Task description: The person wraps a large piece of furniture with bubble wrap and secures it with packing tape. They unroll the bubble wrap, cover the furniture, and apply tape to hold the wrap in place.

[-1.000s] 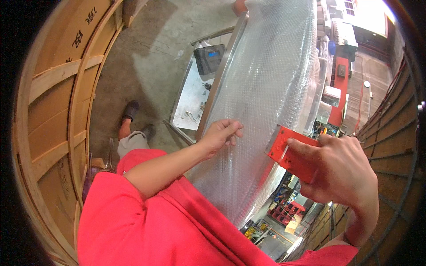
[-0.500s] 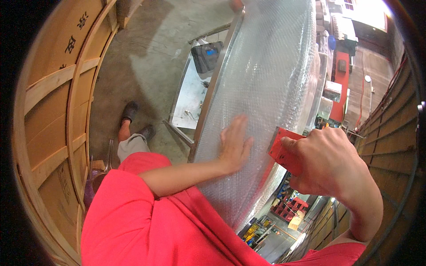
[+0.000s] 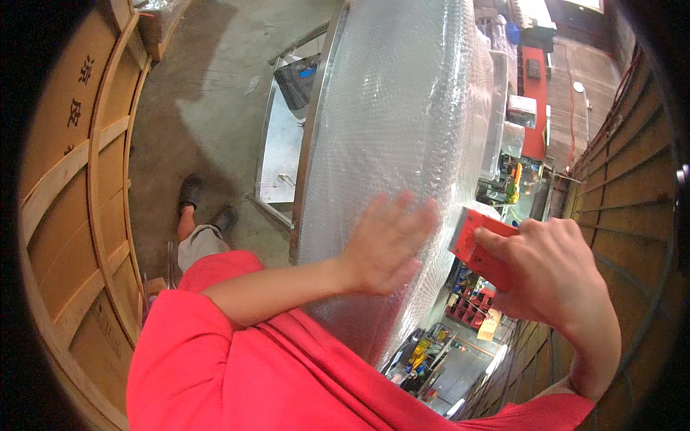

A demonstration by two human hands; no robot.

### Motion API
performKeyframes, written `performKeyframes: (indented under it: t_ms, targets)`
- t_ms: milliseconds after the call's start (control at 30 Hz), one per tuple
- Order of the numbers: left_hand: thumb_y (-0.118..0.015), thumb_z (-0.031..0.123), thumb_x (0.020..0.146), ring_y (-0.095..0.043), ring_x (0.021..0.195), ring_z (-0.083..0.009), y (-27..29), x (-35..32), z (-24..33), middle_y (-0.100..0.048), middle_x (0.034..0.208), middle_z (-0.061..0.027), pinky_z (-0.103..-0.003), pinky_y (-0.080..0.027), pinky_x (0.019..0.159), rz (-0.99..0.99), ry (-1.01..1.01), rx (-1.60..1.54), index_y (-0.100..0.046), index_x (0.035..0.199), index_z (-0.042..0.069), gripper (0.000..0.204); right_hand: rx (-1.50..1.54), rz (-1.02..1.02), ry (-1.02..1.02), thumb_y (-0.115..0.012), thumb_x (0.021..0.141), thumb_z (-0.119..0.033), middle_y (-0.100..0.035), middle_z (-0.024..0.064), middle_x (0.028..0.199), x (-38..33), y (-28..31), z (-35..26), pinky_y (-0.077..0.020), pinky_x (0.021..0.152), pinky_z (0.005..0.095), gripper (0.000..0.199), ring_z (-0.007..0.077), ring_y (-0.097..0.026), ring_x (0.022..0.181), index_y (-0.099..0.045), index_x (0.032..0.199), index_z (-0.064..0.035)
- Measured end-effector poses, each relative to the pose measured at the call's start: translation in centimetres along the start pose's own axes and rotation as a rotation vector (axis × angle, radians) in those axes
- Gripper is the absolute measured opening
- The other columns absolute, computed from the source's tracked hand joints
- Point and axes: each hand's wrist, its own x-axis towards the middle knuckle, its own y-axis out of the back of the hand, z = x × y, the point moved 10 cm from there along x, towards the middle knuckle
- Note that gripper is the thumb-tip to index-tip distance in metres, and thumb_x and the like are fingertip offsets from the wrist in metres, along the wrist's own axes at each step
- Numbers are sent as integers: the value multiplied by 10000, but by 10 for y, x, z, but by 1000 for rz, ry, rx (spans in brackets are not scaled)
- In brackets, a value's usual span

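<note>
A long object covered in clear bubble wrap [image 3: 381, 108] runs away from me along a metal-edged bench. My left hand [image 3: 388, 241] is over the near part of the wrap with its fingers spread, slightly blurred; whether the palm touches the film I cannot tell. In my right hand [image 3: 550, 266], just past the wrapped object's right edge, is a red tape dispenser [image 3: 483, 244], a flat body with a metal edge facing left. My fingers are closed round it and hide much of it.
Below the bench, a pale shelf [image 3: 280, 158] carries a dark case [image 3: 298, 82]. Cardboard panels in a wooden frame [image 3: 93, 179] stand on the left. To the right are a red crate [image 3: 471, 305], assorted tools [image 3: 417, 355] and a wire-mesh wall [image 3: 625, 208].
My left hand has moved right across the bubble wrap. The dispenser in my right hand has shifted slightly right and down. My view has turned, so the bench appears further left.
</note>
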Motion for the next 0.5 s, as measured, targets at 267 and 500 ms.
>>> performKeyframes:
  t_ms: [267, 500]
  targets:
    - [-593, 380, 905, -280, 1483, -358, 0, 34, 32, -471, 1499, -115, -611, -188, 1175, -232, -91, 190, -612, 1314, 49, 526, -313, -375, -174, -745, 724, -228, -722, 54, 853, 30, -67, 0, -564, 709, 395, 291, 243, -726, 784, -756, 999, -133]
    - [-463, 446, 999, -246, 1483, -433, 55, -67, 15, -253, 1595, -283, -549, -158, 1208, 260, 117, -211, -246, 1553, -27, 760, 192, 566, -291, -763, 651, -202, -658, 155, 891, -67, -68, -11, -563, 674, 418, 748, 333, -691, 733, -609, 1382, -234]
